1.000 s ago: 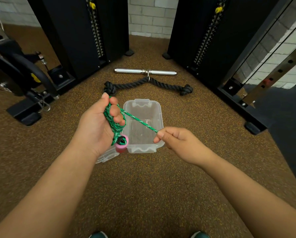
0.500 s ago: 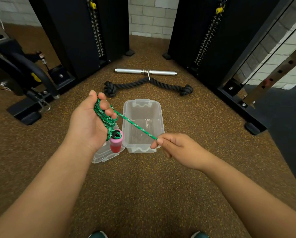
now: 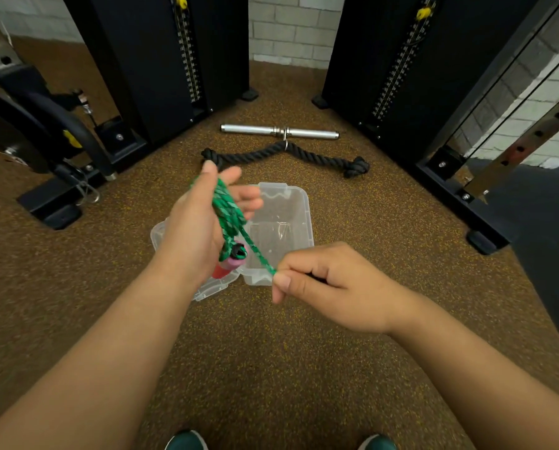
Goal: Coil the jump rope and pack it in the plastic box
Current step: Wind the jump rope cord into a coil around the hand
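**Q:** Above the gym floor [image 3: 271, 352], what are the two hands doing?

**A:** The left hand [image 3: 200, 222] is raised with its fingers now spread and pointing away; half a second ago they were curled round the rope. Loops of the green jump rope [image 3: 228, 211] lie wound across its palm, and a pink handle [image 3: 231, 263] hangs at the heel of the hand. The right hand [image 3: 330, 287] pinches the free strand between thumb and forefinger, its other fingers curled in. It has come nearer the left hand, so the stretch of rope between them is shorter.

**Q:** What does that mean for the task?

**A:** Probably another turn is being laid on, with the fingers opened to take it. Coiling looks well along, though how much rope remains beyond the right hand is hidden.

**Q:** And the box?

**A:** The clear plastic box [image 3: 299, 203] sits open on the floor just beyond the hands, nothing in it yet. Its lid [image 3: 161, 228] lies beside it, partly under the left hand.
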Demonstrator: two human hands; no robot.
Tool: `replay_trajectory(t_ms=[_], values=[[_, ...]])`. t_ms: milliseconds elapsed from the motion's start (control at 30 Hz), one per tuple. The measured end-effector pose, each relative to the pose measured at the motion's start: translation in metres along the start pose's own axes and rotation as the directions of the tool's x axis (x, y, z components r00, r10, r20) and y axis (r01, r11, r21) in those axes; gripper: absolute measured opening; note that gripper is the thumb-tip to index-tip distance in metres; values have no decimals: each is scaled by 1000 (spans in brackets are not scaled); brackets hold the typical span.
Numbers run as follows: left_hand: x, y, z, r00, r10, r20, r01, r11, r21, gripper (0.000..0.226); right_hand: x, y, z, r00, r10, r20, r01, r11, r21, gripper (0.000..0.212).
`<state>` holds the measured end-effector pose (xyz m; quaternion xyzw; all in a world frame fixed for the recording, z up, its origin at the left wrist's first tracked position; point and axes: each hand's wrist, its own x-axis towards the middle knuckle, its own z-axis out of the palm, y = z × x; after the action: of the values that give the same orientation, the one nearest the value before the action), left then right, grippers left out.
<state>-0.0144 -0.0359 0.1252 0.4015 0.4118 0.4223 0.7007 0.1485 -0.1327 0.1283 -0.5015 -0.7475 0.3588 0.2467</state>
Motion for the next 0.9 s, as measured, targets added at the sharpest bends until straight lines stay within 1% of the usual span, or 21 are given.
replay_trajectory(t_ms=[33, 67, 100, 133, 167, 233, 267, 300, 333, 400, 467, 533, 633, 700, 767, 900], values=[[-3, -2, 3, 998, -38, 57, 29, 987, 159, 58, 1, -4, -4, 999, -18, -37, 20, 999, 37, 25], [-7, -5, 6, 986, -99, 132, 53, 947, 317, 65, 1, -5, -8, 997, -19, -76, 27, 994, 102, 23], [-12, -7, 9, 958, -180, 222, 66, 896, 440, 71, 2, -5, -13, 994, -5, -110, 25, 983, 184, 24], [-17, -9, 13, 912, -265, 312, 75, 858, 509, 75, 2, -3, -18, 990, 15, -142, 21, 967, 253, 27], [-21, -10, 17, 855, -342, 389, 98, 844, 528, 75, 2, 1, -24, 983, 40, -181, 13, 958, 286, 29], [-27, -8, 26, 745, -455, 488, 202, 850, 486, 69, 3, 12, -30, 958, 110, -265, -42, 967, 250, 32], [-29, -6, 29, 701, -485, 522, 248, 853, 460, 67, 3, 18, -31, 946, 147, -289, -81, 970, 230, 33], [-31, -3, 31, 672, -493, 552, 269, 857, 439, 65, 3, 23, -30, 938, 180, -296, -111, 966, 235, 33], [-32, -2, 32, 661, -487, 571, 261, 863, 433, 61, 3, 27, -28, 934, 206, -292, -128, 956, 265, 34], [-31, -3, 31, 666, -463, 584, 231, 873, 429, 45, 5, 30, -21, 930, 250, -268, -143, 921, 362, 36], [-28, -5, 28, 691, -447, 568, 276, 890, 364, 36, 6, 32, -18, 927, 305, -220, -169, 861, 479, 37], [-26, -5, 25, 730, -420, 540, 324, 907, 267, 35, 3, 38, -20, 922, 358, -145, -214, 786, 580, 37], [-20, 3, 17, 804, -323, 500, 286, 946, 151, 42, -3, 51, -27, 916, 399, -47, -270, 697, 664, 32], [-15, 10, 9, 850, -262, 456, 256, 964, 76, 44, -8, 58, -29, 917, 397, -25, -279, 688, 670, 29], [-10, 16, 3, 884, -229, 407, 249, 969, 6, 46, -11, 63, -31, 921, 388, -26, -277, 701, 657, 27], [-5, 18, -2, 919, -217, 331, 240, 970, -31, 47, -13, 64, -38, 901, 429, -62, -302, 723, 622, 29]])
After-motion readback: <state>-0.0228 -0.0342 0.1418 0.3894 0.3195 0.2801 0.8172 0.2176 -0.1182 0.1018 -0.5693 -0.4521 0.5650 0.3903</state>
